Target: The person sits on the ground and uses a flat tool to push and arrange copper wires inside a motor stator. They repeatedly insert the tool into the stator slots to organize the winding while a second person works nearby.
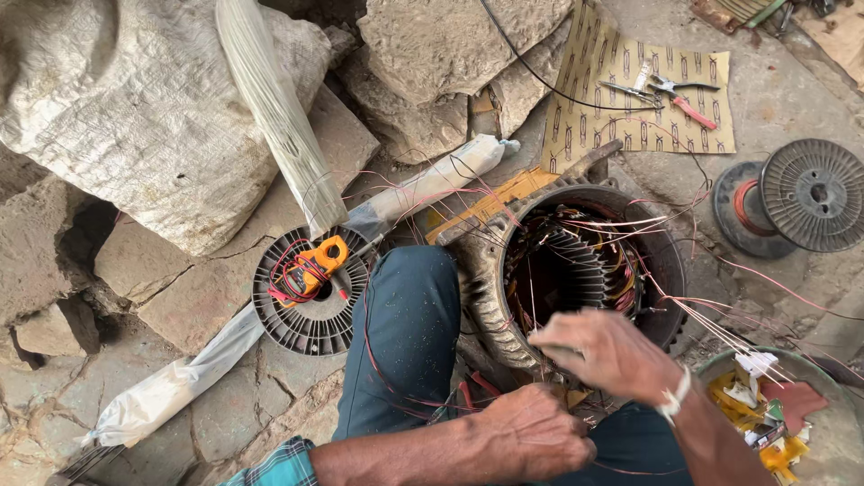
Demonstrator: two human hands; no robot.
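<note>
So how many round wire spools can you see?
3: a black ribbed plastic spool under the orange meter, and two grey spools at right, one overlapping the other. More may be hidden.

floor: cracked stone slabs, dusty, uneven
top: rough stone blocks
top left: big grey sack on the stones
top right: patterned card flat on concrete
light: soft daylight, no hard shadows

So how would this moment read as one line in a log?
left hand: fist by motor stator rim | right hand: pinching thin wires over stator | clamp meter: on spool, untouched
</note>
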